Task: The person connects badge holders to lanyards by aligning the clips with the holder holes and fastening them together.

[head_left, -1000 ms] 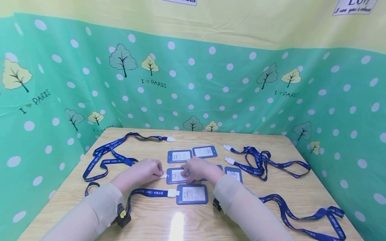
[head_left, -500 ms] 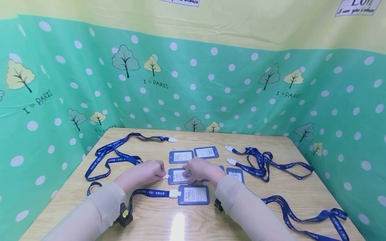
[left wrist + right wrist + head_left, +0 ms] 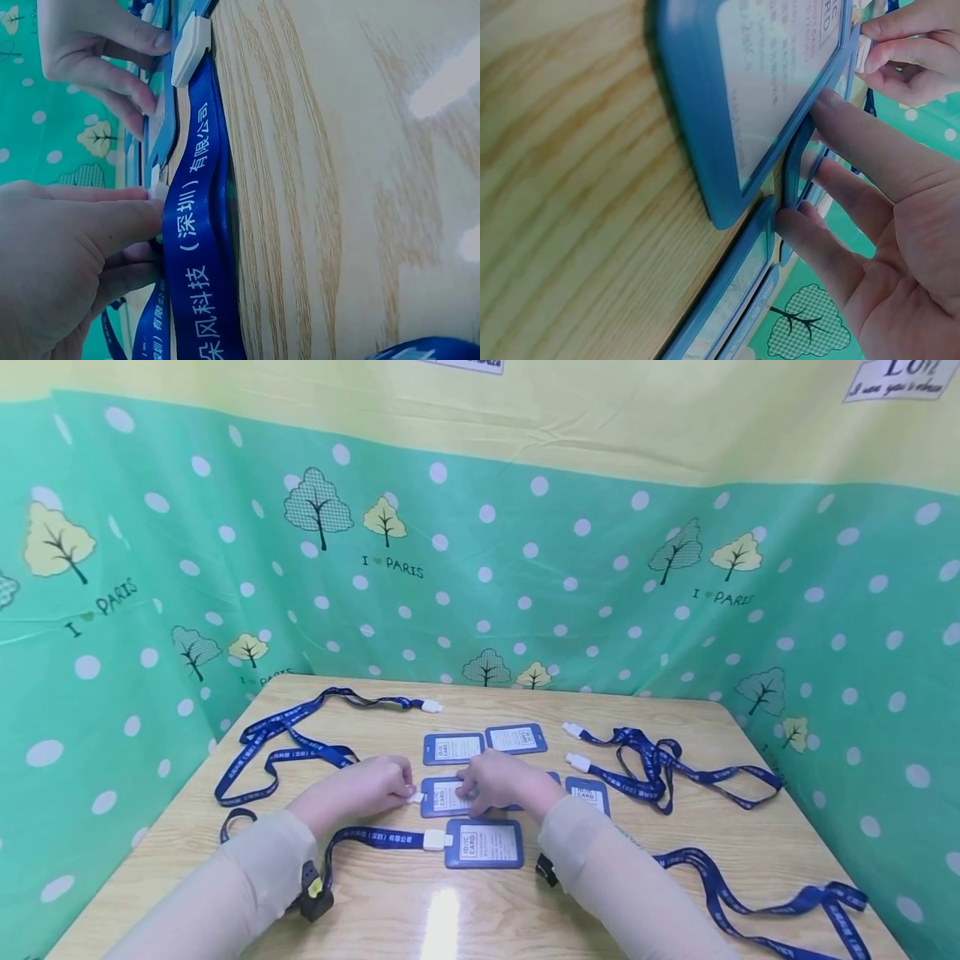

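My left hand (image 3: 378, 785) pinches the white clip (image 3: 416, 797) of a blue lanyard between thumb and fingertips. The clip sits at the slotted left end of a blue badge holder (image 3: 437, 799); whether it is hooked through cannot be told. My right hand (image 3: 501, 782) holds this badge holder against the table, thumb (image 3: 847, 124) and fingers at its edges, covering its right part. Just in front lies another badge holder (image 3: 495, 846), joined to a white clip (image 3: 434, 839) on a printed blue lanyard (image 3: 196, 247).
Two badge holders lie behind, one at left (image 3: 453, 749), one at right (image 3: 517, 738). Another badge holder (image 3: 588, 795) lies right of my right hand. Lanyards with white clips spread at back left (image 3: 300, 750) and right (image 3: 645, 768); a further lanyard (image 3: 712, 893) lies front right.
The head view has shifted slightly, so everything appears a little further right. Both hands keep the same hold on the clip and the badge holder.
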`<state>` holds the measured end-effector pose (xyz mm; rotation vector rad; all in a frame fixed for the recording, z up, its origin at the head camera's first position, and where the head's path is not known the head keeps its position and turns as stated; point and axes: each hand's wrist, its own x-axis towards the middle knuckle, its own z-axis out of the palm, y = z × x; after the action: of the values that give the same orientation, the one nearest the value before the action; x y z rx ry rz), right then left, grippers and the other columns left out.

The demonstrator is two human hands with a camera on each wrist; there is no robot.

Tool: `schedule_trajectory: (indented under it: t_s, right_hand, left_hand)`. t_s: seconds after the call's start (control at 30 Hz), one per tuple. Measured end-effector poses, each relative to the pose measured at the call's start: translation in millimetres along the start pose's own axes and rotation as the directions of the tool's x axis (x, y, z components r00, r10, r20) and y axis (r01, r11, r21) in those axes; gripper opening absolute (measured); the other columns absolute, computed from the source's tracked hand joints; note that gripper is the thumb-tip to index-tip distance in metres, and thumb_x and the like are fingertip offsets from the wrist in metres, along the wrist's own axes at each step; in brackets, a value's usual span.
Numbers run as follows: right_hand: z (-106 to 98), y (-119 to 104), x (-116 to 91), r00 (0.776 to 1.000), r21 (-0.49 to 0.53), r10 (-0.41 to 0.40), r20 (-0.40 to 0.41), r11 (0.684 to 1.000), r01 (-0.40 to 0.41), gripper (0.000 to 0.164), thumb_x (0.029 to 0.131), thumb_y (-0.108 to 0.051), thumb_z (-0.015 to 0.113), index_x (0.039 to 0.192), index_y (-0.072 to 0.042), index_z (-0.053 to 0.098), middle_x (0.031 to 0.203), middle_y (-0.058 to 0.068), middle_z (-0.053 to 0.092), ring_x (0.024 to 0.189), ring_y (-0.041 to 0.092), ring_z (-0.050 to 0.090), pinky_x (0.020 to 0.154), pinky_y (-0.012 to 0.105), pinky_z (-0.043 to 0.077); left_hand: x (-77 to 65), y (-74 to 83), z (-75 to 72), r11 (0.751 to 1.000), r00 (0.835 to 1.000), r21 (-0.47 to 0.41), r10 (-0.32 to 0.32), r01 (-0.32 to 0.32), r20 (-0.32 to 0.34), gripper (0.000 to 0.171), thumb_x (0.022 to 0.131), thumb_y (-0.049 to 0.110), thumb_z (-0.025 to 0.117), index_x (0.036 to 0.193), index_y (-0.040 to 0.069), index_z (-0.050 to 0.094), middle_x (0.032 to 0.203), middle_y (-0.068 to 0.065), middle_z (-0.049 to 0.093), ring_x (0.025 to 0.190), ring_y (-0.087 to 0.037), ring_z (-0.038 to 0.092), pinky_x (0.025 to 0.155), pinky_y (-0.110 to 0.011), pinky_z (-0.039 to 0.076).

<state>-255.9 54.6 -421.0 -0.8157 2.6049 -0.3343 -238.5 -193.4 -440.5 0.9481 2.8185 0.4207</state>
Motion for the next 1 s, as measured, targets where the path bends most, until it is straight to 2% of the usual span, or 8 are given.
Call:
schedule_trajectory:
  t_s: [0.27, 0.4, 0.6, 0.73, 0.9, 1.0]
  right_hand:
    - [1.9, 2.4, 3.1, 1.000, -0.018, -0.022, -0.014, 1.000, 0.022, 0.039, 0.079, -0.028, 0.088, 0.116, -0.030, 0.077, 0.142, -0.007, 0.060, 0.127, 0.018, 0.058, 0.096, 0.028, 0.052]
    - [2.4, 2.2, 4.2, 1.000, -0.024, -0.019, -0.019, 1.000, 0.019, 0.038, 0.079, -0.029, 0.088, 0.115, -0.029, 0.077, 0.141, -0.008, 0.060, 0.128, 0.018, 0.057, 0.098, 0.028, 0.051]
    - [3.1, 0.8, 4.3, 1.000, -0.017, -0.012, -0.024, 1.000, 0.012, 0.036, 0.078, -0.030, 0.089, 0.113, -0.028, 0.078, 0.139, -0.008, 0.062, 0.130, 0.019, 0.056, 0.102, 0.032, 0.050]
    - [3.7, 0.5, 4.5, 0.999, -0.020, -0.004, -0.033, 1.000, 0.003, 0.036, 0.078, -0.030, 0.089, 0.112, -0.028, 0.078, 0.138, -0.009, 0.062, 0.130, 0.019, 0.056, 0.102, 0.032, 0.050]
    - [4.6, 0.4, 4.8, 0.999, -0.012, 0.001, -0.042, 1.000, -0.002, 0.035, 0.079, -0.030, 0.089, 0.112, -0.027, 0.079, 0.138, -0.008, 0.063, 0.128, 0.019, 0.057, 0.097, 0.029, 0.051]
    - [4.5, 0.2, 4.4, 0.999, -0.008, 0.000, -0.044, 1.000, 0.000, 0.034, 0.078, -0.030, 0.089, 0.111, -0.027, 0.079, 0.138, -0.008, 0.063, 0.126, 0.018, 0.058, 0.094, 0.027, 0.052]
  left_hand:
    - [1.6, -3.6, -0.4, 0.999, 0.999, 0.017, 0.031, -0.031, -0.014, 0.008, 0.092, 0.014, 0.076, 0.086, 0.015, 0.080, 0.086, 0.012, 0.062, 0.074, -0.002, 0.057, 0.072, -0.023, 0.056]
    - [1.8, -4.5, 0.0, 0.999, 0.999, 0.007, 0.046, -0.046, -0.017, 0.010, 0.093, 0.013, 0.076, 0.084, 0.016, 0.080, 0.087, 0.012, 0.062, 0.075, -0.002, 0.057, 0.072, -0.023, 0.055]
    - [1.4, -2.6, -0.6, 1.000, 1.000, -0.014, 0.022, -0.022, -0.004, 0.011, 0.093, 0.013, 0.076, 0.083, 0.016, 0.079, 0.086, 0.013, 0.060, 0.073, -0.003, 0.056, 0.070, -0.023, 0.054]
    - [2.1, -1.6, -0.3, 1.000, 1.000, 0.000, 0.030, -0.030, -0.004, 0.011, 0.093, 0.013, 0.076, 0.083, 0.016, 0.080, 0.087, 0.012, 0.059, 0.073, -0.003, 0.056, 0.069, -0.022, 0.054]
    - [2.1, -0.9, 0.2, 0.999, 0.999, 0.010, 0.037, -0.036, -0.012, 0.011, 0.093, 0.013, 0.076, 0.083, 0.015, 0.079, 0.086, 0.012, 0.060, 0.073, -0.003, 0.056, 0.068, -0.022, 0.054]
    - [1.8, 0.1, 0.5, 1.000, 1.000, -0.004, 0.014, -0.014, -0.011, 0.010, 0.093, 0.013, 0.075, 0.084, 0.016, 0.078, 0.085, 0.012, 0.059, 0.072, -0.004, 0.056, 0.068, -0.023, 0.053]
